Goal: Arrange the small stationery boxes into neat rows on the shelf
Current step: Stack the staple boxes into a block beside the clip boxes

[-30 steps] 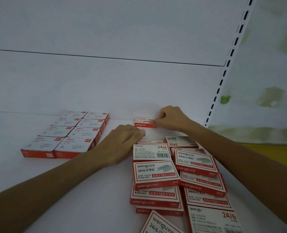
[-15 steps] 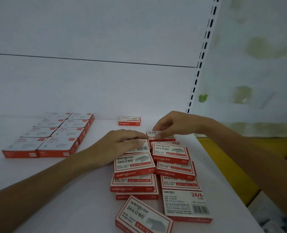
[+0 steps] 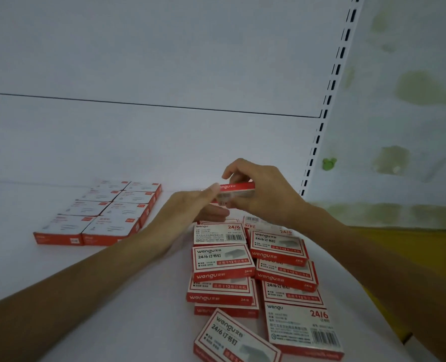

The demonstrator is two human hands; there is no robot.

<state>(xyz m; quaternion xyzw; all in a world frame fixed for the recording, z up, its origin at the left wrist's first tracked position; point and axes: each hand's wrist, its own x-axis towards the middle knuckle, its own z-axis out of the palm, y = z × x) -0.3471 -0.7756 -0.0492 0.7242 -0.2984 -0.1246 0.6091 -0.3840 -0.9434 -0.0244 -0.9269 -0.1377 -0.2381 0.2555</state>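
The white shelf carries a loose pile of staple boxes, about ten, several overlapping. Left of the pile and well apart sits a tidy block of eight boxes, two columns by four rows. Above the pile's far end, the right hand grips a single box, lifted clear. The left hand, fingers straight, touches that box's left end.

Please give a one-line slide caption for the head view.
Right hand holds a staple box near the loose pile; left hand touches it.
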